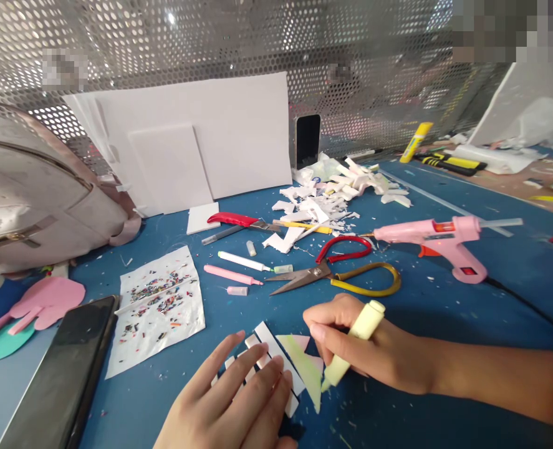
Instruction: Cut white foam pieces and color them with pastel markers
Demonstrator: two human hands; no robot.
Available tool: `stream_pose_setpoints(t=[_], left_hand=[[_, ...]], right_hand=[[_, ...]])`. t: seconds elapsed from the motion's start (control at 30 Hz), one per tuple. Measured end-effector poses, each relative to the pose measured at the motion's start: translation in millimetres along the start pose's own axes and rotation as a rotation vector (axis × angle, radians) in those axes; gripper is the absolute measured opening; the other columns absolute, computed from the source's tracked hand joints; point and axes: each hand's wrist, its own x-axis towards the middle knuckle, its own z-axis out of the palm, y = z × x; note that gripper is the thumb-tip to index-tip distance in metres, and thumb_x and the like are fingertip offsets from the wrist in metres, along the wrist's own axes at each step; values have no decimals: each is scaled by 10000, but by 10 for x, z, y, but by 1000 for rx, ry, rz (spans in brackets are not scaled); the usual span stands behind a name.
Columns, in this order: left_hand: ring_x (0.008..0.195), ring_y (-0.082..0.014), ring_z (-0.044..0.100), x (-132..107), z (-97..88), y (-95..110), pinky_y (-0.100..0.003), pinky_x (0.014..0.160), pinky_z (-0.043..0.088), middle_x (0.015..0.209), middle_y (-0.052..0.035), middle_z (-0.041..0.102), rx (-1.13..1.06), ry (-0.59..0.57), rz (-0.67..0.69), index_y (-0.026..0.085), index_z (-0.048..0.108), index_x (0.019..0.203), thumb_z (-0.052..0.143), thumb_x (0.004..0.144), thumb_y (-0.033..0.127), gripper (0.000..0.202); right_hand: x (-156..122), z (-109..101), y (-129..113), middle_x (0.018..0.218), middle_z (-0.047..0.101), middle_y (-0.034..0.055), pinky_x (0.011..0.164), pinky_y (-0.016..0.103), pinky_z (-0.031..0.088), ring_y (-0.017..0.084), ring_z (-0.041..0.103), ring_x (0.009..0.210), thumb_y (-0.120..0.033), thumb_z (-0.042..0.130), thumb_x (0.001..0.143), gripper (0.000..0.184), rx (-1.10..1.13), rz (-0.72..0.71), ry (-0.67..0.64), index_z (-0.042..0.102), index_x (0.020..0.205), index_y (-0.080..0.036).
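My right hand (365, 343) is closed round a pale yellow highlighter (358, 340), its tip down at the edge of a cut foam piece (307, 368). This piece is angular, part yellow-green and part pale pink. My left hand (243, 399) lies flat with fingers stretched over several white foam strips (276, 355) on the blue table, just left of the coloured piece. The hand covers part of the strips. Beyond my hands lie scissors (323, 271) with one red and one yellow handle, an uncapped pink marker (232, 275) and an uncapped white-barrelled green marker (243, 260).
A pink glue gun (444, 240) lies at right, its cord trailing off. White foam scraps (327, 193) are heaped near a standing phone (307, 140). White boards (248, 137) lean at the back. Paper with coloured bits (159, 305), a large phone (61, 374) and a bag (42, 187) are at left.
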Motion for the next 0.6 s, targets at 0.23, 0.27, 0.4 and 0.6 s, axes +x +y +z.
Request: stream_pose_setpoints(t=[0.23,0.27,0.4,0.6], left_hand=[[1151,-197,646,-13,33,21,-447,1262,183,1155,5,724,-14,23,-26,185,715,1150,425,1044,406,379],[1151,-200,646,-17,37,19,-454,1261,184,1157,3,724,-14,20,-25,185,715,1152,428,1043,404,376],[1153,-206,644,-27,30,11,-469,1263,170,1167,3,720,3,9,-4,189,713,1156,431,1040,416,380],[1154,-204,643,-12,18,21,-457,1262,179,1165,2,720,-2,10,-6,188,717,1145,427,1043,407,377]], right_hand=[[4,47,13,583,540,-19,471,200,364,110,524,509,-445,490,979,338,134,88,52,502,776,-176],[4,46,11,580,542,-19,469,200,359,106,517,500,-440,497,976,342,113,85,48,498,759,-176],[5,21,-5,524,501,-27,455,210,318,78,451,438,-371,450,994,418,-6,27,10,454,627,-173],[2,31,27,585,515,-26,450,206,345,95,488,472,-414,436,1002,351,86,91,14,505,753,-177]])
